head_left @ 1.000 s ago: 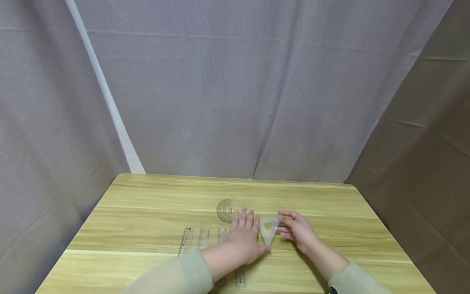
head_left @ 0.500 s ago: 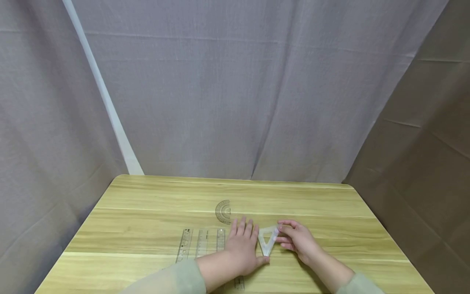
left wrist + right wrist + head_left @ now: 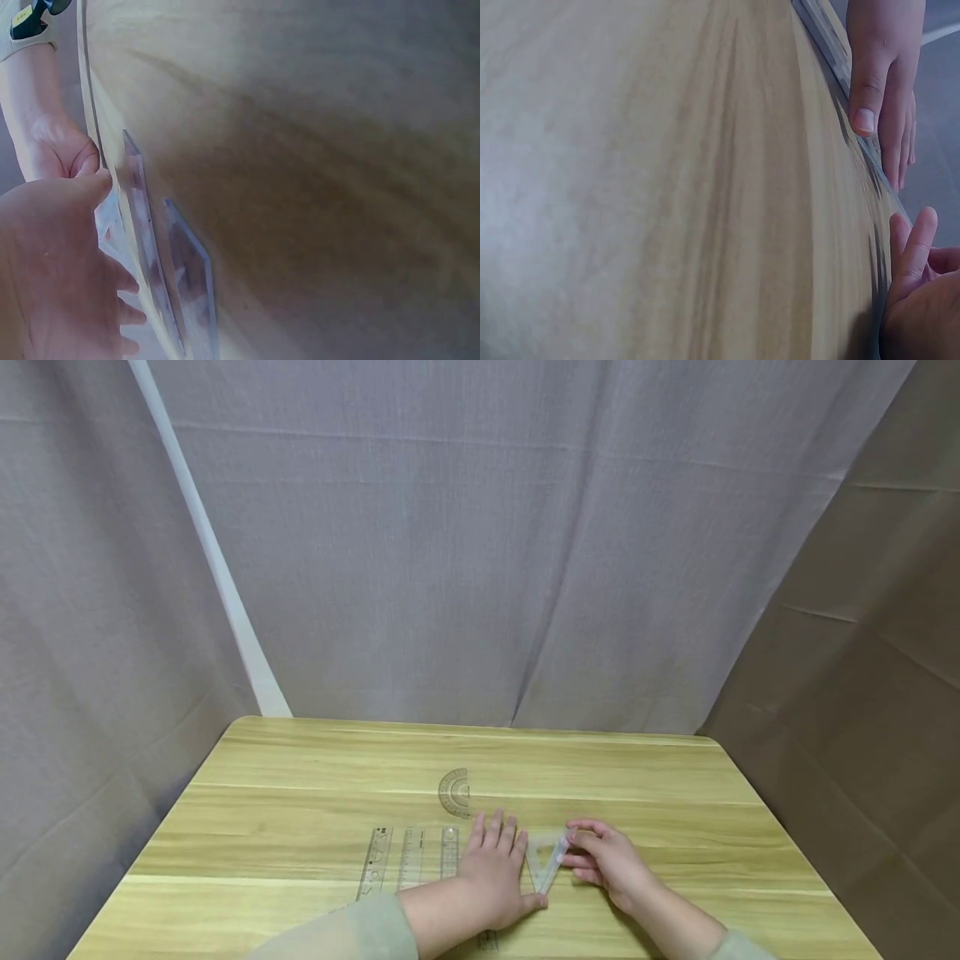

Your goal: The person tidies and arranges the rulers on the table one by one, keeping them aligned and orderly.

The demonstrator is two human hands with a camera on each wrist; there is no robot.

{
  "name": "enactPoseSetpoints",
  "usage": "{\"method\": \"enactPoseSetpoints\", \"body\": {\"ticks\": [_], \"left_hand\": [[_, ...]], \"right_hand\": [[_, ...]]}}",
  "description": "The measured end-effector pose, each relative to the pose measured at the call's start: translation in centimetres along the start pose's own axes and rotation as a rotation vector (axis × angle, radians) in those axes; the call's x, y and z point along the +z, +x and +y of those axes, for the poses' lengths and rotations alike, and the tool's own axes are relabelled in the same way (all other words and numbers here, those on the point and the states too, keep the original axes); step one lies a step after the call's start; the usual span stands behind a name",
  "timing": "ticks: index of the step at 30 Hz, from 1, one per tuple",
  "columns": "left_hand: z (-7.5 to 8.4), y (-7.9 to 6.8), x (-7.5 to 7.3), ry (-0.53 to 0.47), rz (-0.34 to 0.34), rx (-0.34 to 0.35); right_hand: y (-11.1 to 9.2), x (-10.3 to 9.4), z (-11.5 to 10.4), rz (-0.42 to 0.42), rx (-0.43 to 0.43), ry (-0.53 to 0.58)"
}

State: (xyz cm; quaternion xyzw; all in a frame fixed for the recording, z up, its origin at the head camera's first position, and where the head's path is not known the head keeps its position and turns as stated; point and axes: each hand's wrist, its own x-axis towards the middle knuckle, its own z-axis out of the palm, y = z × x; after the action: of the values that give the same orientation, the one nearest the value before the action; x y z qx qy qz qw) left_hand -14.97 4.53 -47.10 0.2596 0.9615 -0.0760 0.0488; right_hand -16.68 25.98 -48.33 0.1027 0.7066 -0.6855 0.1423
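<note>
A clear triangular set square point(image 3: 555, 862) stands between my two hands in the head view, its narrow corner pointing towards me. My right hand point(image 3: 606, 862) pinches its right side between thumb and fingers. My left hand point(image 3: 491, 870) lies palm down with straight fingers, overlapping the rulers. Its thumb reaches out to the set square's near corner, and its index fingertip is beside the left corner. Left of that hand lie clear rulers, the outer one point(image 3: 374, 862), a middle one point(image 3: 412, 857) and one close to the hand point(image 3: 449, 850). Another ruler end point(image 3: 488, 941) shows below the wrist.
Beyond the left hand, a clear protractor point(image 3: 453, 792) lies on the wood-grain table point(image 3: 300, 768). Grey curtains point(image 3: 420, 577) hang behind the table and along its sides. Clear plastic strips point(image 3: 193, 262) appear beside the left hand in the left wrist view.
Both hands have slid a little towards the near edge, and the set square has come along with them. The rulers and protractor lie as before.
</note>
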Motion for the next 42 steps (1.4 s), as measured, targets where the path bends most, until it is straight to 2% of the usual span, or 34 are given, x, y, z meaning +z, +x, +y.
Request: {"method": "enactPoseSetpoints", "body": {"ticks": [17,32,42], "left_hand": [[0.0,0.1,0.3,-0.011,-0.016,-0.002],[-0.3,0.0,0.2,-0.017,-0.019,0.021],[-0.7,-0.1,0.2,-0.030,-0.024,0.053]], "right_hand": [[-0.1,0.0,0.4,-0.009,0.001,-0.025],[0.3,-1.6,-0.2,-0.145,0.016,-0.132],[0.1,-2.1,-0.4,-0.169,0.013,-0.233]]}}
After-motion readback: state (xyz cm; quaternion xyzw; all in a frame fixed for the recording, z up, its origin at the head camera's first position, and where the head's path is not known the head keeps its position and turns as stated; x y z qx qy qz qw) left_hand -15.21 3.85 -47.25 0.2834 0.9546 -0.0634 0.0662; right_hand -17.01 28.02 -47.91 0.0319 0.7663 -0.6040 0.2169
